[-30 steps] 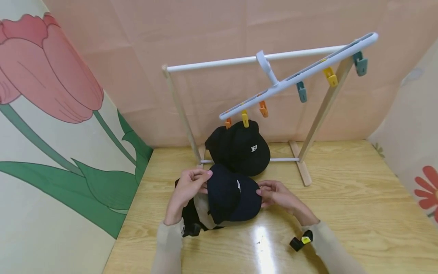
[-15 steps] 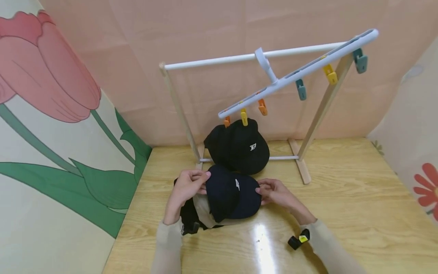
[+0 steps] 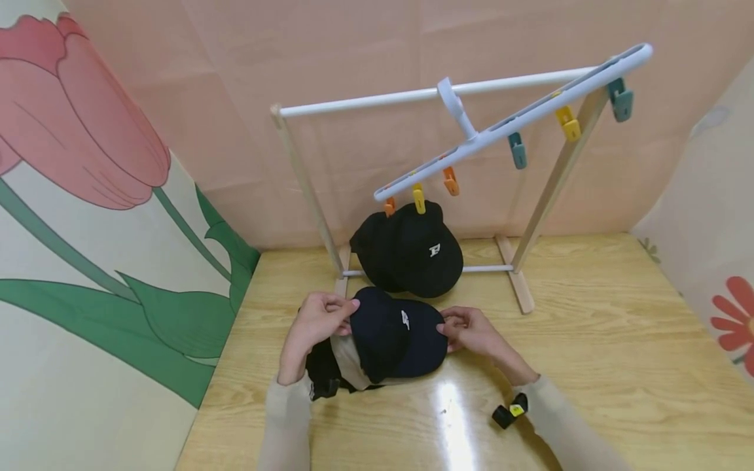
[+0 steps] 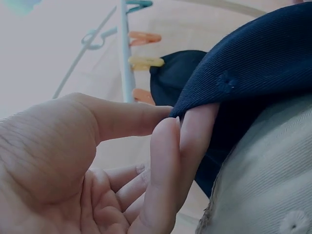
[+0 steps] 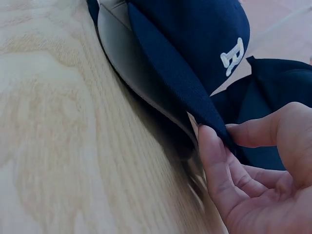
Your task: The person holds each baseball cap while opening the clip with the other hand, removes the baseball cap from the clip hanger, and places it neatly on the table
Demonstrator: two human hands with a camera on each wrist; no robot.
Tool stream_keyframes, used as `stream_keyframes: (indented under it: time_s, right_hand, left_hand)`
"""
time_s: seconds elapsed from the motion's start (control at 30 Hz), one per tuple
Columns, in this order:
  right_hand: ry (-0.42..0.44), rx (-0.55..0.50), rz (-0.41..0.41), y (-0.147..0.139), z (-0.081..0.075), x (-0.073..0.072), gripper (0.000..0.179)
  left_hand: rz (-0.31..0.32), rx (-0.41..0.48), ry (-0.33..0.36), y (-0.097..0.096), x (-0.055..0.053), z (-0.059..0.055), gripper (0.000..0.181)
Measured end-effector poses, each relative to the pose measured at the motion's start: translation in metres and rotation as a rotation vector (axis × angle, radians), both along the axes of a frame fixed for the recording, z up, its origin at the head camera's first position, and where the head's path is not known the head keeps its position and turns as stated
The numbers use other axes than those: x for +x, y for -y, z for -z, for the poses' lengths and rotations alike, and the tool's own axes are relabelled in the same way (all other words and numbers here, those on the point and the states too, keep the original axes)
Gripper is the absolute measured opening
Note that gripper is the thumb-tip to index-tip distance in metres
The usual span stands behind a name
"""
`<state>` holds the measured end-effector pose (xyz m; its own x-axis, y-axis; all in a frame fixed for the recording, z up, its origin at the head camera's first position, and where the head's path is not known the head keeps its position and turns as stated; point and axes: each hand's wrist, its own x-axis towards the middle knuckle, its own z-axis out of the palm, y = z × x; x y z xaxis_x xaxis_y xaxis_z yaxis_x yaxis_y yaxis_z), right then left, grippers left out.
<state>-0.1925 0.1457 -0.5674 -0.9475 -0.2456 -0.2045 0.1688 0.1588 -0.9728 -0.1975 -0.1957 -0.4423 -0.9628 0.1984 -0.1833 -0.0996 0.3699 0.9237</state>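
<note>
On the light wood-grain surface (image 3: 589, 353): navy fabric cap with white emblem (image 3: 379, 340), partly covering a beige fabric cap (image 3: 349, 363).
Change: hardly any over the last second; the navy cap remains there, its handling seemingly paused.
Left hand (image 3: 321, 320): fingers pinching the crown's edge.
Right hand (image 3: 473, 332): fingers pinching the brim's front, forearm angled inward.

The premises present as a screened tabletop booth, indoors. A wood-grain table (image 3: 612, 340) is bounded on three sides: a creased pink backdrop (image 3: 341, 46) to the rear, a tulip-printed panel (image 3: 112, 248) at left and a pale flower-printed panel (image 3: 713, 216) at right. A low rack (image 3: 377, 99) stands on the tabletop. Building type: cannot be determined.
</note>
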Motion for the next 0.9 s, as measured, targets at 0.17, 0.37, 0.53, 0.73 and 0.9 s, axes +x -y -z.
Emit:
stream_keyframes:
  time_s: [0.17, 0.37, 0.53, 0.73, 0.9]
  right_hand:
    - [0.004, 0.01, 0.002, 0.0007, -0.0019, 0.0, 0.046]
    - [0.009, 0.034, 0.012, 0.0018, -0.0009, 0.0012, 0.051]
    - [0.019, 0.063, 0.031, 0.0034, 0.0014, 0.0022, 0.049]
    - [0.01, 0.114, 0.059, 0.0053, 0.0034, 0.0033, 0.045]
    - [-0.007, 0.179, 0.066, 0.0059, 0.0009, 0.0051, 0.042]
  left_hand:
    - [0.038, -0.03, -0.01, 0.0019, -0.0004, 0.0027, 0.028]
    - [0.047, -0.078, -0.016, 0.0021, 0.0002, 0.0029, 0.029]
    - [0.03, -0.119, -0.013, 0.0006, 0.0014, 0.0019, 0.024]
    - [0.022, -0.157, -0.011, -0.0013, 0.002, 0.0025, 0.022]
    - [0.019, -0.186, 0.013, -0.0016, 0.0014, 0.0045, 0.024]
